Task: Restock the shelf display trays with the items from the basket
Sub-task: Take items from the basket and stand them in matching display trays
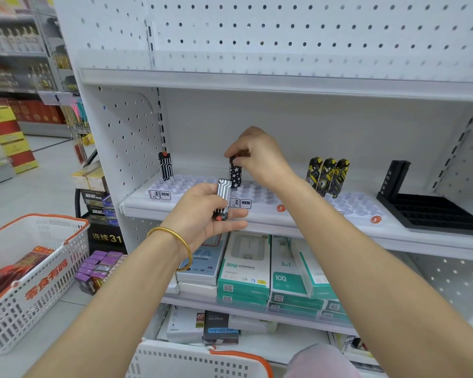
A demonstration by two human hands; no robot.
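Observation:
My right hand pinches the top of a black lighter with white stars, held upright over the middle white display tray. My left hand holds a silver and black lighter upside down, its red button at the bottom, in front of the shelf edge. One black lighter with white lines stands at the back of the left white tray. Three yellow and black lighters stand in the right tray. A white basket with an orange rim sits below my arms.
A black empty display tray sits at the far right of the shelf. Boxed chargers and cables fill the lower shelves. A second white basket with red packets stands on the floor at left, beside purple boxes.

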